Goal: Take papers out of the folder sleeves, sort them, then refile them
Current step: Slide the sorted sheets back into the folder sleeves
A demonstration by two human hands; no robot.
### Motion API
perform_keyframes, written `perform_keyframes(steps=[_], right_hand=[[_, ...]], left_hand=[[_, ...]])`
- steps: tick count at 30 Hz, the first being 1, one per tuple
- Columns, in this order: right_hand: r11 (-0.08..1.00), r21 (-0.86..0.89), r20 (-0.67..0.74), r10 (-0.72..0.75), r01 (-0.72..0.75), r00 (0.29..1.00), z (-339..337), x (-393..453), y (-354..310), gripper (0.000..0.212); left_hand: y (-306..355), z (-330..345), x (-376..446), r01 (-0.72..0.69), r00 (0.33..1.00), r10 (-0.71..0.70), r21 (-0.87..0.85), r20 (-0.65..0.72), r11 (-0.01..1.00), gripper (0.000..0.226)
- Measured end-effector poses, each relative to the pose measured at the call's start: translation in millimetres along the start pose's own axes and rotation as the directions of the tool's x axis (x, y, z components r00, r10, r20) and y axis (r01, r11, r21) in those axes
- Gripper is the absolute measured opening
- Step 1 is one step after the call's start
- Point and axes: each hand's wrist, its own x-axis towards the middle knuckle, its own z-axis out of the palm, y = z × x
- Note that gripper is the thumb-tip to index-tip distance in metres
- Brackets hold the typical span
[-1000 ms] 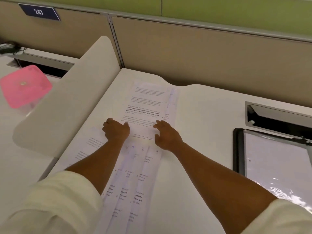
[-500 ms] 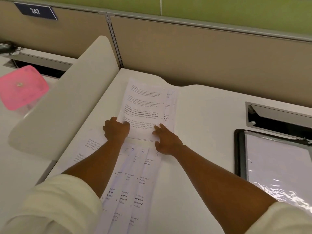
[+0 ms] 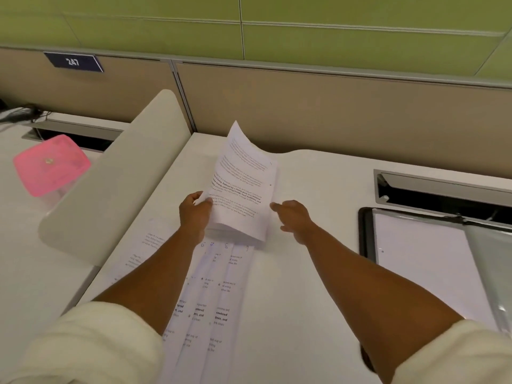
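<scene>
Left hand lifting a stack of printed papers off the white table

The left hand (image 3: 194, 210) pinches the left edge of the paper stack (image 3: 243, 189), thumb on top and fingers curled under it, so the stack tilts up with its far corner curling in the air while its near edge sits just above the fanned sheets (image 3: 210, 300) that lie overlapped on the table (image 3: 304, 273) between the two forearms. The right hand (image 3: 293, 217) hovers just beside the stack's right edge, fingers loosely curled and gripping nothing. Another printed sheet (image 3: 144, 250) lies flat under the left forearm. At the right edge of the table, a black folder (image 3: 363, 234) lies open with a clear sleeve (image 3: 432, 273) showing. A pink lidded box (image 3: 51, 164) sits on the neighbouring desk beyond the curved divider (image 3: 116, 176)
</scene>
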Motion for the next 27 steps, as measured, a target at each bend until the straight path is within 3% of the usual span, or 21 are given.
perform_keyframes(steps=[4,9,12,15,18,27], right_hand=[[0.976,0.211,-0.056,0.064,-0.051,0.996,-34.3,-24.8,-2.8,0.02],[0.947,0.314,-0.134,0.112,-0.065,0.985,-72.9,-56.2,-1.6,0.014],[0.951,0.31,-0.221,0.098,-0.026,0.97,-101.4,-74.1,9.5,0.007],[0.966,0.247,-0.26,-0.009,0.076,0.965,-136.3,-91.6,29.1,0.026],[0.975,0.191,-0.299,-0.051,0.112,0.953,-175.8,-114.9,48.6,0.029],[0.985,0.128,-0.267,-0.078,0.116,0.961,-297.4,-178.9,115.9,0.02]], left_hand=[[3.3,9.0,-32.7,0.065,0.995,-0.062,-0.034,0.076,0.997,0.042],[9.6,34.2,-76.9,0.101,0.958,-0.099,0.005,0.271,0.995,0.044],[7.4,51.8,-107.6,0.087,0.912,-0.127,0.119,0.391,0.989,0.045],[3.0,67.6,-142.0,0.039,0.856,-0.147,0.223,0.495,0.974,0.04],[-2.5,83.4,-173.4,-0.005,0.823,-0.165,0.298,0.544,0.954,0.035],[-12.6,165.2,-271.2,0.025,0.783,-0.173,0.249,0.597,0.968,0.016]])
